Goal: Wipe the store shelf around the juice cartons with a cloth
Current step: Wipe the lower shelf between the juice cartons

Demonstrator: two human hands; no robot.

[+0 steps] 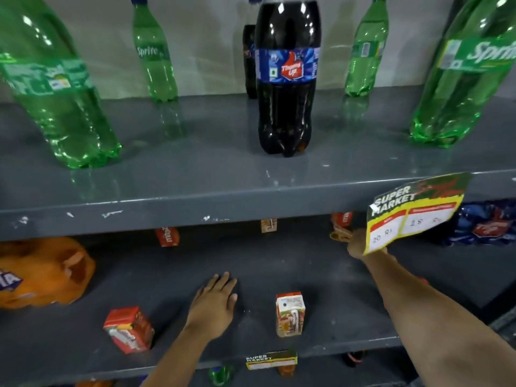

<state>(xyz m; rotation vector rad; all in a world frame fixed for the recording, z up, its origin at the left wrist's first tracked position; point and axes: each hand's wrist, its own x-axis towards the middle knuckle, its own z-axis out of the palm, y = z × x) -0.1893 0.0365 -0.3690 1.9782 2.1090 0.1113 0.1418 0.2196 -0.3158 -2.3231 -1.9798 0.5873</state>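
I see left hand (pixel 213 304) flat, fingers spread on lower shelf (pixel 279 263) | cartons (pixel 290 314) just right of fingertips, (pixel 128 329) left of wrist | right hand (pixel 356 244) behind price tag (pixel 413 213), grip unclear | cloth unseen

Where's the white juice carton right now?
The white juice carton stands upright near the front edge of the lower shelf, just right of the left hand.

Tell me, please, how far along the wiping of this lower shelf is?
Done: cannot tell; no cloth is visible. In hand: the left hand lies flat on the grey metal shelf; the right hand reaches back, partly behind the hanging price tag. Left: wiping around the small juice cartons.
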